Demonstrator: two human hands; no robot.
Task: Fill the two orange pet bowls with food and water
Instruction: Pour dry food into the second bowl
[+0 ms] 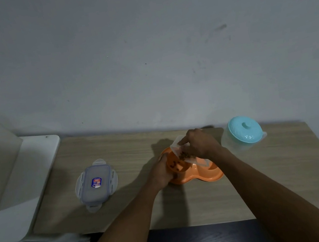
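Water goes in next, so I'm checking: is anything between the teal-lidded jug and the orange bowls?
Nothing stands on the table between the jug and the orange bowls. Only the right hand, holding the tilted clear food container, hangs over that side.

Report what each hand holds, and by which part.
The right hand grips the tilted clear container by its upper rim, over the orange double bowl. The left hand holds that bowl by its left edge.

left hand (161, 173) gripping, right hand (199, 145) pinching
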